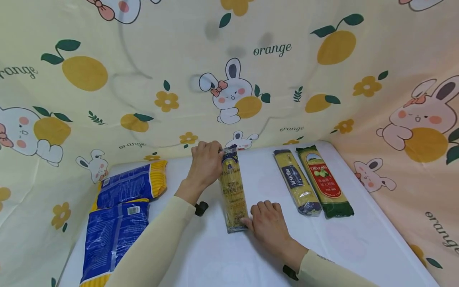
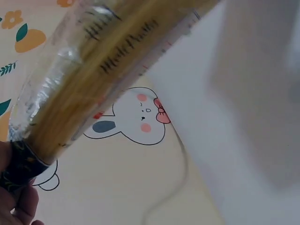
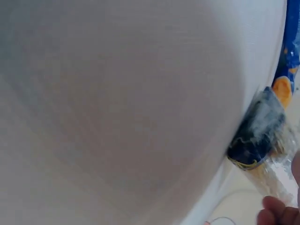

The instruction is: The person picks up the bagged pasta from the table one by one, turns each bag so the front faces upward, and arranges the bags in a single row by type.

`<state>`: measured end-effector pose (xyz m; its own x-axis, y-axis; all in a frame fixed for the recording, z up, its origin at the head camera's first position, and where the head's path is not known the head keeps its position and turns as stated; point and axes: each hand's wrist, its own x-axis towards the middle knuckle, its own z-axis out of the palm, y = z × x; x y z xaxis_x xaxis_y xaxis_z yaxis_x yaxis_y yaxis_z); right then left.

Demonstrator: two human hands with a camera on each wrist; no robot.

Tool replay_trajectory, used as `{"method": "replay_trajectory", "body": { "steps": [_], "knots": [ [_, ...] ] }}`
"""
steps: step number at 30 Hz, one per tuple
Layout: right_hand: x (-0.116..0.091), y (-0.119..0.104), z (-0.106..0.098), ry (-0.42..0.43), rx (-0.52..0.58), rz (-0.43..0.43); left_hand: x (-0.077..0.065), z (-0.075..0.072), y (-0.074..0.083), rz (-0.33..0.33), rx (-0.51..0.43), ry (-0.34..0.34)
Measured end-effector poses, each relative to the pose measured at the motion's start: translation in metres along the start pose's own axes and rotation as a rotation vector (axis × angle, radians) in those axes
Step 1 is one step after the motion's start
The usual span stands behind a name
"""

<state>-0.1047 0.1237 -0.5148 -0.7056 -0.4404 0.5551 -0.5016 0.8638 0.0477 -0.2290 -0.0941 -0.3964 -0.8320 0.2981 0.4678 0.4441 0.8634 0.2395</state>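
Note:
A long clear pack of spaghetti [image 1: 233,191] with a dark blue top end is at the middle of the white table. My left hand [image 1: 208,161] grips its top end; in the left wrist view curled fingers [image 2: 26,206] close round the dark end of the wrapper. At the pack's lower right edge is my right hand [image 1: 269,225], its thumb lying on the edge and its fingers curled. From the right wrist, the pack's dark bottom end [image 3: 255,131] shows beside the fingertips [image 3: 276,213], with clear wrapper between thumb and fingers.
Two blue and yellow bags [image 1: 116,231] lie at the left of the table [image 1: 201,255]. To the right, another spaghetti pack [image 1: 297,183] with a dark blue label lies beside a green and red pasta pack [image 1: 324,181]. A printed cloth [image 1: 179,59] hangs behind.

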Motion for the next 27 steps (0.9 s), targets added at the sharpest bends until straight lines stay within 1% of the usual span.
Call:
{"method": "replay_trajectory", "body": {
  "steps": [4, 6, 10, 11, 14, 18, 22, 27],
  "knots": [
    [0.0, -0.003, 0.002, -0.111, -0.046, 0.035, -0.001, 0.001, 0.0, 0.002, -0.034, 0.003],
    [0.0, -0.006, 0.004, -0.138, -0.049, 0.052, -0.002, 0.003, 0.001, -0.002, -0.029, 0.015],
    [0.002, -0.011, 0.005, -0.189, 0.004, 0.091, -0.002, 0.008, 0.002, 0.004, 0.011, 0.039],
    [0.003, -0.012, 0.006, -0.195, 0.024, 0.096, -0.002, 0.009, 0.002, 0.016, 0.022, 0.048],
    [0.004, -0.013, 0.006, -0.24, 0.082, 0.116, -0.002, 0.01, 0.003, 0.044, 0.047, 0.046],
    [0.003, -0.013, 0.008, -0.283, 0.13, 0.112, -0.002, 0.012, 0.006, 0.078, 0.068, 0.053],
    [0.002, -0.01, 0.007, -0.302, 0.173, 0.099, -0.003, 0.013, 0.009, 0.109, 0.071, 0.096],
    [0.002, -0.006, 0.007, -0.276, 0.244, 0.083, -0.003, 0.015, 0.011, 0.125, 0.057, 0.142]
  ]
}}
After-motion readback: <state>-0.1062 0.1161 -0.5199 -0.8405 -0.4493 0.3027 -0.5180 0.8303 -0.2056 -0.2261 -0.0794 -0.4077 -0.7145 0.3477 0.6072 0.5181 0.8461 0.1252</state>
